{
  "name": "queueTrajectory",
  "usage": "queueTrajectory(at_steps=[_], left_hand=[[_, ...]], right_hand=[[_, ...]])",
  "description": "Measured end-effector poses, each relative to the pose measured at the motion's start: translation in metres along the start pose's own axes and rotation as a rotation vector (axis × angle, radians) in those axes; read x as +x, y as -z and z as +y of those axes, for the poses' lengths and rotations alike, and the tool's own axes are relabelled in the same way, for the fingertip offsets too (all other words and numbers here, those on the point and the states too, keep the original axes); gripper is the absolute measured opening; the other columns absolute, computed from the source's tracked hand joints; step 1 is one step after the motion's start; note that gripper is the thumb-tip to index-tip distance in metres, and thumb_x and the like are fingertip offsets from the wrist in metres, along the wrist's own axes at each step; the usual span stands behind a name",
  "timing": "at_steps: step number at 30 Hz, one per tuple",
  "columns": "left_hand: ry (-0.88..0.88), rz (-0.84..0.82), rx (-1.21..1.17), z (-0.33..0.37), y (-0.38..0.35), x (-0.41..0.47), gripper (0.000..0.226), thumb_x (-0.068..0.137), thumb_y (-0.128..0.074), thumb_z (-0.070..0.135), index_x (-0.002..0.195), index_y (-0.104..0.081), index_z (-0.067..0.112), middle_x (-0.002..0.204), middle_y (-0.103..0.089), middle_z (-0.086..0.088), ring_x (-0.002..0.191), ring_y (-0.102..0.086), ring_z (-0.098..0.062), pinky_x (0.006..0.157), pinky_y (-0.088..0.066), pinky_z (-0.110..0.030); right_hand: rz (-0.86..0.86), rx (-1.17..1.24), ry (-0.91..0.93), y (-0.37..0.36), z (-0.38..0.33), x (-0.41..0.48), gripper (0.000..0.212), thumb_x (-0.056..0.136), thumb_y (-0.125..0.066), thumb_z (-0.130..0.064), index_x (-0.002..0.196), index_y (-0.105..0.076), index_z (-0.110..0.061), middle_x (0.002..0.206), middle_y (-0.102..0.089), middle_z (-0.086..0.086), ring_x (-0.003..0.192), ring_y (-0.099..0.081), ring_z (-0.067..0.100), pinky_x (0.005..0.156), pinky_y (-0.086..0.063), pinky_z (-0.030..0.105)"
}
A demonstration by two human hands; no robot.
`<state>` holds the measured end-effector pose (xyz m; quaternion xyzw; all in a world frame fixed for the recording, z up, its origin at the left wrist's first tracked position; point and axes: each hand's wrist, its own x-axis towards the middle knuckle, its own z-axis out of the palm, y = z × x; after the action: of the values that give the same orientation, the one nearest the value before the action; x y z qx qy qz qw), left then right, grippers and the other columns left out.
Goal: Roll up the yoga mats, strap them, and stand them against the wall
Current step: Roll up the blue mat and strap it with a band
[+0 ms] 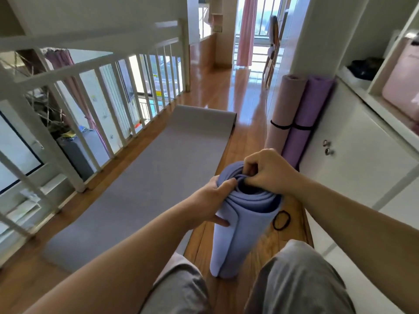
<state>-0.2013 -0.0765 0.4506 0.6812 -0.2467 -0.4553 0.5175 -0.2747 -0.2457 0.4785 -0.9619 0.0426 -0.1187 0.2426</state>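
A rolled blue yoga mat (240, 234) stands upright on the wooden floor between my knees. My left hand (210, 205) grips its outer layers at the top left. My right hand (269, 171) pinches the inner layers at the top of the roll. A black strap (281, 220) lies looped on the floor just right of the roll. A grey mat (145, 184) lies flat and unrolled to the left. A pink rolled mat (283, 116) and a purple rolled mat (306, 123), each with a black strap, lean against the white cabinet.
A white railing (95, 105) runs along the left, with a drop behind it. A white cabinet (362, 159) with open shelves lines the right. The wooden floor (226, 91) leads ahead to a balcony door with pink curtains.
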Motion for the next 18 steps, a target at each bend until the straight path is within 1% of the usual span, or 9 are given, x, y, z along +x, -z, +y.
queueTrajectory(at_steps=[3, 6, 7, 9, 11, 13, 15, 17, 18], left_hand=[[0.038, 0.050, -0.011, 0.005, -0.002, 0.008, 0.052, 0.097, -0.044, 0.046, 0.141, -0.032, 0.022, 0.130, -0.050, -0.007, 0.113, -0.055, -0.025, 0.077, -0.058, -0.049], [0.053, 0.040, -0.005, 0.007, -0.004, 0.013, 0.053, 0.097, -0.043, 0.047, 0.142, -0.030, 0.022, 0.131, -0.049, -0.008, 0.115, -0.053, -0.027, 0.079, -0.057, -0.050], [0.054, 0.038, -0.001, 0.008, -0.006, 0.013, 0.053, 0.097, -0.043, 0.047, 0.142, -0.029, 0.022, 0.131, -0.049, -0.007, 0.115, -0.053, -0.026, 0.079, -0.057, -0.050], [0.066, 0.044, 0.002, 0.009, -0.010, 0.014, 0.055, 0.097, -0.044, 0.048, 0.143, -0.028, 0.023, 0.133, -0.047, -0.006, 0.116, -0.052, -0.027, 0.078, -0.057, -0.051], [0.072, 0.057, 0.010, 0.010, -0.013, 0.016, 0.056, 0.097, -0.045, 0.048, 0.144, -0.027, 0.025, 0.133, -0.047, -0.006, 0.116, -0.052, -0.027, 0.078, -0.057, -0.052], [0.080, 0.063, 0.011, 0.009, -0.012, 0.015, 0.056, 0.097, -0.045, 0.049, 0.145, -0.026, 0.026, 0.133, -0.047, -0.006, 0.115, -0.052, -0.027, 0.078, -0.057, -0.052], [0.085, 0.059, 0.011, 0.008, -0.013, 0.011, 0.054, 0.098, -0.044, 0.048, 0.145, -0.026, 0.026, 0.133, -0.047, -0.006, 0.115, -0.052, -0.026, 0.079, -0.057, -0.051], [0.082, 0.057, 0.006, 0.007, -0.013, 0.008, 0.054, 0.098, -0.044, 0.046, 0.145, -0.026, 0.026, 0.133, -0.047, -0.006, 0.115, -0.052, -0.026, 0.079, -0.057, -0.051], [0.076, 0.053, 0.011, 0.006, -0.014, 0.007, 0.054, 0.098, -0.044, 0.046, 0.145, -0.026, 0.026, 0.132, -0.048, -0.006, 0.114, -0.053, -0.026, 0.078, -0.057, -0.051]], right_hand=[[0.017, -0.068, 0.028, 0.008, 0.000, 0.001, 0.007, 0.078, -0.076, -0.016, 0.077, -0.070, -0.013, 0.071, -0.065, -0.006, 0.068, -0.059, 0.000, 0.063, -0.044, 0.007], [0.056, -0.008, 0.030, 0.037, -0.008, -0.002, 0.007, 0.085, -0.071, -0.021, 0.092, -0.071, -0.019, 0.083, -0.067, -0.010, 0.077, -0.061, -0.001, 0.073, -0.048, 0.008], [-0.005, -0.051, 0.058, 0.044, -0.012, -0.002, 0.008, 0.086, -0.070, -0.021, 0.094, -0.073, -0.020, 0.084, -0.068, -0.009, 0.078, -0.062, 0.001, 0.074, -0.049, 0.010], [-0.234, -0.210, 0.118, 0.047, -0.021, -0.002, 0.013, 0.089, -0.065, -0.022, 0.099, -0.074, -0.019, 0.088, -0.070, -0.006, 0.077, -0.062, 0.006, 0.075, -0.047, 0.010], [-0.458, -0.321, 0.097, 0.040, -0.029, 0.000, 0.019, 0.095, -0.057, -0.020, 0.105, -0.072, -0.015, 0.094, -0.069, -0.001, 0.075, -0.058, 0.005, 0.071, -0.039, 0.006], [-0.582, -0.392, 0.057, 0.038, -0.033, 0.004, 0.020, 0.097, -0.052, -0.023, 0.102, -0.070, -0.015, 0.087, -0.065, -0.003, 0.069, -0.054, 0.003, 0.069, -0.035, 0.006], [-0.671, -0.525, 0.056, 0.038, -0.036, 0.008, 0.020, 0.098, -0.049, -0.030, 0.094, -0.066, -0.020, 0.076, -0.059, -0.008, 0.068, -0.053, 0.005, 0.074, -0.040, 0.014], [-0.751, -0.670, 0.074, 0.038, -0.040, 0.011, 0.022, 0.099, -0.045, -0.030, 0.094, -0.064, -0.019, 0.080, -0.060, -0.007, 0.081, -0.056, 0.011, 0.096, -0.042, 0.033], [-0.794, -0.724, 0.079, 0.038, -0.043, 0.011, 0.023, 0.100, -0.044, -0.029, 0.098, -0.064, -0.018, 0.088, -0.063, -0.004, 0.091, -0.058, 0.014, 0.108, -0.033, 0.044]])
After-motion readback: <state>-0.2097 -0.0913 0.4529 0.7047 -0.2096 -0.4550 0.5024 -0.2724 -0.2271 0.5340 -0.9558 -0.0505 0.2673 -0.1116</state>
